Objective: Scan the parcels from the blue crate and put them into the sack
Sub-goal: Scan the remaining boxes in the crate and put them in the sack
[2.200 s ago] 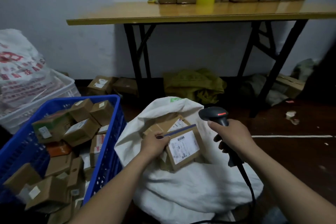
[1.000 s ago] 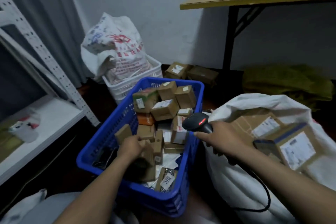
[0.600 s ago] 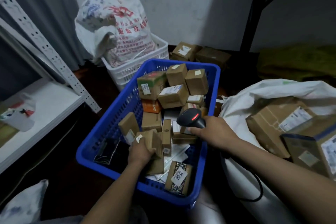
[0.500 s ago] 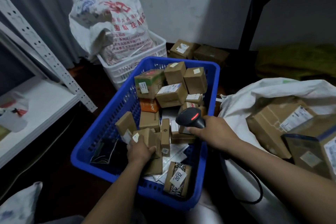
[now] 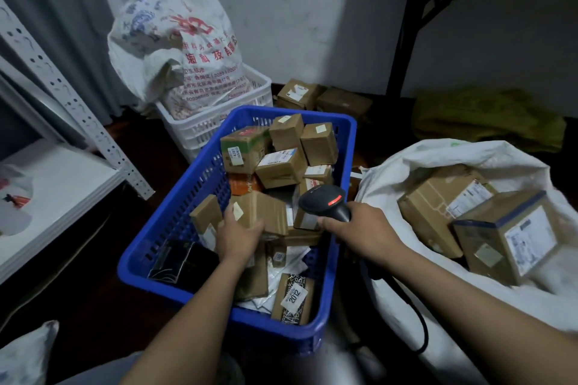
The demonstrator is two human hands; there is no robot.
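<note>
"2012": white sticker on dark patterned parcel (image 5: 292,298), near end of blue crate (image 5: 184,200) | "4207": sticker on green-topped carton (image 5: 247,147), far end | red Chinese print: printed white bag (image 5: 175,40), too blurred to read

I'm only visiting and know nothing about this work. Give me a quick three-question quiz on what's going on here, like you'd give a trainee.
1. True or false: the right hand holds a black scanner above the blue crate.
2. What does the left hand grip? A) a cardboard parcel in the crate; B) a table leg; C) a roll of tape.
3. Fill in the blank: the two large labelled boxes lie in the open white ____.

Key: 1 true; 2 A; 3 sack.
</note>
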